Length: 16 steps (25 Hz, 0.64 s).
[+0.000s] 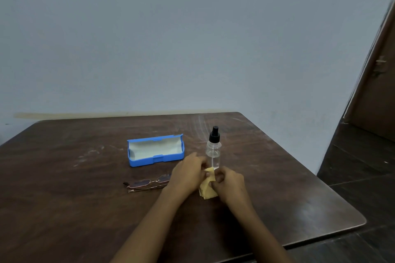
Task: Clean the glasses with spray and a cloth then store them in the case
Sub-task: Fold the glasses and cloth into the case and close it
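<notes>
Glasses [147, 183] folded flat on worktop [64, 209], right end hidden behind left hand [188, 174]. Yellow cloth [207, 190] pinched at its upper edge by left hand and right hand [229, 184], fingers curled onto it, lower part hanging to the worktop. Probably cloth-prep step; no spraying or wiping yet. Next: free one hand for spray bottle [213, 149] upright just behind, without tipping it. Count: one glasses, one cloth, one bottle, one open blue case [156, 150].

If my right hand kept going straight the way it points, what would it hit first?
Probably the spray bottle, standing just beyond the right hand and the cloth it pinches; depth is hard to judge here.
</notes>
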Available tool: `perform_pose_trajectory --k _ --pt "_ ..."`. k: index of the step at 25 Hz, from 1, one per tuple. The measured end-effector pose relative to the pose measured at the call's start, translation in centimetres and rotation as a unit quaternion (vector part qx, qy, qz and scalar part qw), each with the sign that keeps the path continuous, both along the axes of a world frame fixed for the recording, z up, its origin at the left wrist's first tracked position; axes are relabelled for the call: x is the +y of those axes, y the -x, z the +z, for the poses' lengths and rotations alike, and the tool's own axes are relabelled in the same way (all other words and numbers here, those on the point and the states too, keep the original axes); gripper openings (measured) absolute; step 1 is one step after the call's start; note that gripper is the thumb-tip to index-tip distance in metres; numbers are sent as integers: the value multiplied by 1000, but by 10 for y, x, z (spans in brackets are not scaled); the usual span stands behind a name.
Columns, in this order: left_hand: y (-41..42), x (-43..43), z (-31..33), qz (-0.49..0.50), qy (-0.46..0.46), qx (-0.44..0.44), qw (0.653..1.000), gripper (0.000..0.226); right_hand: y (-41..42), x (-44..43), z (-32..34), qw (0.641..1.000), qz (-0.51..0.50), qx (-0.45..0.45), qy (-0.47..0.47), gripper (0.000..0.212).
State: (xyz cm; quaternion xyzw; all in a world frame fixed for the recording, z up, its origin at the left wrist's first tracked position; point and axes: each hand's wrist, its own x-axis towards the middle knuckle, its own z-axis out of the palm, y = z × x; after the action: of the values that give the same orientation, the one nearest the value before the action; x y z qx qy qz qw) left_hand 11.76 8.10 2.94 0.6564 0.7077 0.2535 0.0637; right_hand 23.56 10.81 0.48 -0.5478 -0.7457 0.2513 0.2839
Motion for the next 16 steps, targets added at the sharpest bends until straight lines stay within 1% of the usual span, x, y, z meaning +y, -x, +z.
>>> perform_pose_trajectory --k 2,4,7,8,9,11,12,13,16 --pt "1 -5 6 1 -8 -36 999 8 -2 -2 3 1000 7 22 -10 20" --pt "4 -11 12 -2 -19 -101 995 5 -4 -4 9 999 14 37 -28 12" --pt "17 -20 21 -1 -48 -217 975 3 0 -4 21 992 35 116 -47 9" --pt "22 -23 23 9 -58 -268 962 5 3 -5 25 987 46 145 -59 10" --pt "27 -25 25 19 -65 -335 940 5 8 -6 29 981 60 168 -76 13" --pt "37 -31 28 28 -70 -489 869 1 20 -7 34 971 90 193 -107 17" --pt "42 -33 30 30 -77 -543 836 3 27 -7 36 968 101 204 -106 16" --pt "47 -34 31 36 -86 -568 818 4 34 -6 38 966 108 217 -92 14" --pt "63 -36 29 48 -112 -583 803 4 54 1 41 948 137 286 13 9"
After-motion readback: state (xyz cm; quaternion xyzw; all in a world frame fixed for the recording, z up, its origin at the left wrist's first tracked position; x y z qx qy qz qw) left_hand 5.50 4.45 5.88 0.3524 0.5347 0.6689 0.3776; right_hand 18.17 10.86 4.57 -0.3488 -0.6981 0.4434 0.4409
